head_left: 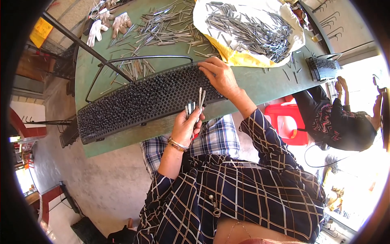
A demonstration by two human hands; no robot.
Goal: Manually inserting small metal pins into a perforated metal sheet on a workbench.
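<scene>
"What were the hands doing, from where you stood?"

"The left hand [187, 124] was closed around a small bunch of thin, silvery-grey metal strips [200, 96], their ends poking up past the fingers. The right hand [219, 77] had its fingers bent over the upper right end of a long black board full of round holes [162, 91]. Whether they pinched anything, I couldn't make out."

"And where was that board?"

"Slantwise along the near side of a green tabletop [254, 83], just beyond the left hand. Dark pieces crowded its left part; toward the right the holes showed plainly."

"Any more strips about?"

"Plenty. Loose ones lay scattered across the far side, near some pale cloth gloves [121, 24], and a heap [254, 34] sat on a white sack with yellow cloth at its edge [239, 59]. Off to the right, beyond a red plastic stool [271, 110], a co-worker in dark clothes [345, 122] sat by another dark board [325, 68]."
</scene>
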